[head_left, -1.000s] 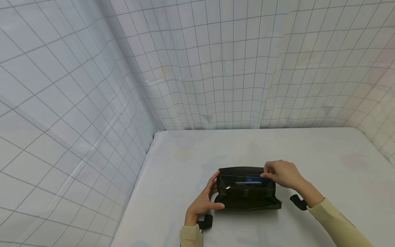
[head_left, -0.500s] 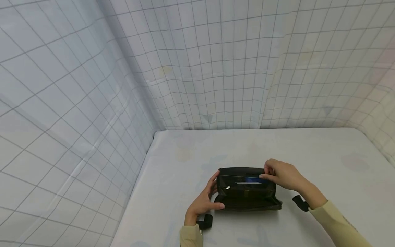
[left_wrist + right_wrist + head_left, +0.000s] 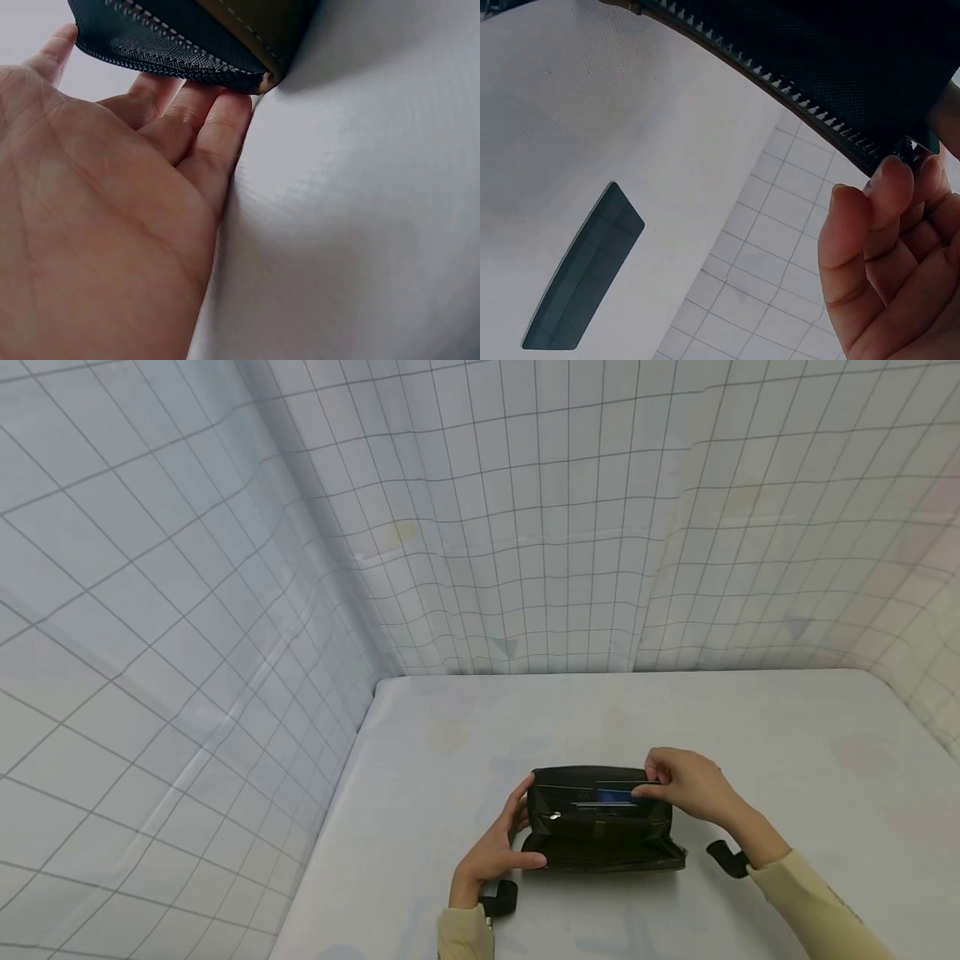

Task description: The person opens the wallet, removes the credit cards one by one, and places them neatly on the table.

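Observation:
A long black zip wallet (image 3: 600, 839) lies unfolded on the white table, its inner pockets facing the head camera. A blue card (image 3: 613, 796) sticks up from a slot on its right side. My left hand (image 3: 491, 853) grips the wallet's left end, thumb at the front flap and fingers at the back corner. In the left wrist view bent fingers (image 3: 214, 124) lie against the zipped end. My right hand (image 3: 690, 785) pinches the back right corner, its thumb overlapping the blue card's right end. The right wrist view has its fingertips at the end of the zip teeth (image 3: 802, 101).
Pale-edged cards (image 3: 603, 803) sit in the wallet's middle, near a silver zip pull (image 3: 555, 816). Black devices (image 3: 501, 899) are worn at the wrists. White grid-patterned curtains (image 3: 517, 527) hang behind and beside the table (image 3: 450, 760). A dark flat rectangle (image 3: 585, 270) shows in the right wrist view.
My right hand has shifted slightly along the wallet's back right corner, and the wallet has moved a touch to the right. The left hand keeps its grip.

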`<state>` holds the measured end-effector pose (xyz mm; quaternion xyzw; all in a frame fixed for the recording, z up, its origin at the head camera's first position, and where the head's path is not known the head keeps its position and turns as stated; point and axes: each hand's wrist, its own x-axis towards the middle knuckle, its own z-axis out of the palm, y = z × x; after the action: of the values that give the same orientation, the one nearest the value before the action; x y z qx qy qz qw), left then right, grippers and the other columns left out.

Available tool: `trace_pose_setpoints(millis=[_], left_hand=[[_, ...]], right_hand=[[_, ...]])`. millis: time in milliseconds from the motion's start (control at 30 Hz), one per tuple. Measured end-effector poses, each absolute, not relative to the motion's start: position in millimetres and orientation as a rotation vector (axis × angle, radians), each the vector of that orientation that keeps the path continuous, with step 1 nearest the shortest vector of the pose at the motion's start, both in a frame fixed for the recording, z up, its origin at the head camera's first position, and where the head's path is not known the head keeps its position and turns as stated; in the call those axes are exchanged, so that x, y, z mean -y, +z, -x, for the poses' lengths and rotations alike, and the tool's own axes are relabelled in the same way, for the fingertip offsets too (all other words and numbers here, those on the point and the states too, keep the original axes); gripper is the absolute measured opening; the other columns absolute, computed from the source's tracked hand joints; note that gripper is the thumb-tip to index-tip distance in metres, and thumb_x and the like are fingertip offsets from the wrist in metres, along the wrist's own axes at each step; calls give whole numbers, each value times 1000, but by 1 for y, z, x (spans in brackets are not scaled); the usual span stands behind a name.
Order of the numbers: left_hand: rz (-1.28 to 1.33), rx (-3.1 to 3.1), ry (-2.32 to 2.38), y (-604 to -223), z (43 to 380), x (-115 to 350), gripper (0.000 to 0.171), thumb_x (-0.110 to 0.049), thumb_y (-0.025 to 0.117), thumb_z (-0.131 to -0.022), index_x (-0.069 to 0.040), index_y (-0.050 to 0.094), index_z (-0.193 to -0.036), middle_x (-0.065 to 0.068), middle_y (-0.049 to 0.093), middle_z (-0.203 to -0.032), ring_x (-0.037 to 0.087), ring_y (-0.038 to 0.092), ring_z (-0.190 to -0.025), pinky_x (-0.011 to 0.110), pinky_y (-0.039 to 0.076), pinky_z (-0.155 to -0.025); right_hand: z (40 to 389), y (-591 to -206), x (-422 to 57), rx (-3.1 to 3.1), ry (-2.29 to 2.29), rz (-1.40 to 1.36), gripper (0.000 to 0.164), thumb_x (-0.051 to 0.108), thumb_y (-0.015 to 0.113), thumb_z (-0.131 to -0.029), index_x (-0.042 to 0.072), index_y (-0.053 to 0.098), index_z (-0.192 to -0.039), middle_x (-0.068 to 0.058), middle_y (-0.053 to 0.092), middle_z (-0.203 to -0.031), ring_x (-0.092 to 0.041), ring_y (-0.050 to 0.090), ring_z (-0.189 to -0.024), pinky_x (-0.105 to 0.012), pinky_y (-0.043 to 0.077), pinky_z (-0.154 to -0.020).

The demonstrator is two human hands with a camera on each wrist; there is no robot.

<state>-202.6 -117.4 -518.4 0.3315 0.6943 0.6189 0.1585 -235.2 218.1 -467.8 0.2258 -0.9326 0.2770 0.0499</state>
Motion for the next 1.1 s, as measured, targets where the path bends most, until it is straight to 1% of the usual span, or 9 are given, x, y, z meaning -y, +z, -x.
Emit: trace_pose_setpoints(millis=[233,467,600,733,833,967,1100], left_hand=[[-955,-1985,1773,-519,203,117,106,-33,74,-83,-9,-1,-153,24,22,-149,33,35,-130,47,28,-108],[-951,-1972,1789,-522,204,117,105,-32,75,-83,-10,0,-153,22,23,-148,30,37,-130,44,28,-108],[-946,-1970,1804,-523,204,117,105,-32,76,-83,-10,1,-153,21,25,-148,29,38,-129,43,28,-108],[-930,-1972,1811,-540,210,118,105,-37,76,-81,-22,3,-154,12,26,-150,25,37,-130,39,28,-108],[-928,-1976,1806,-554,214,119,104,-41,76,-80,-30,3,-154,6,26,-150,21,37,-131,35,28,-109],[-936,-1984,1791,-551,214,119,104,-37,76,-82,-26,2,-154,11,25,-150,24,36,-131,38,28,-109],[-958,-1978,1782,-537,209,118,104,-32,75,-83,-15,0,-154,20,23,-150,31,35,-131,44,27,-109]], right_hand=[[237,-472,-219,2776,871,-695,33,33,78,-78,22,47,-74,12,40,-63,-6,36,-53,-26,32,-49],[236,-476,-222,2778,925,-651,35,40,75,-80,20,46,-74,9,36,-61,-7,34,-52,-26,30,-48],[235,-480,-224,2772,987,-602,37,42,75,-80,19,46,-74,7,35,-61,-8,34,-53,-26,29,-48],[233,-489,-224,2735,1128,-537,37,39,76,-79,17,46,-76,5,34,-62,-10,33,-53,-27,29,-47],[231,-495,-225,2698,1245,-493,37,33,78,-79,14,46,-76,3,33,-62,-11,32,-54,-28,29,-46],[230,-497,-226,2671,1330,-459,36,30,78,-80,12,46,-76,2,33,-63,-11,32,-54,-29,29,-46],[230,-498,-226,2651,1382,-434,34,29,77,-81,12,47,-77,1,34,-62,-12,33,-54,-28,30,-47]])
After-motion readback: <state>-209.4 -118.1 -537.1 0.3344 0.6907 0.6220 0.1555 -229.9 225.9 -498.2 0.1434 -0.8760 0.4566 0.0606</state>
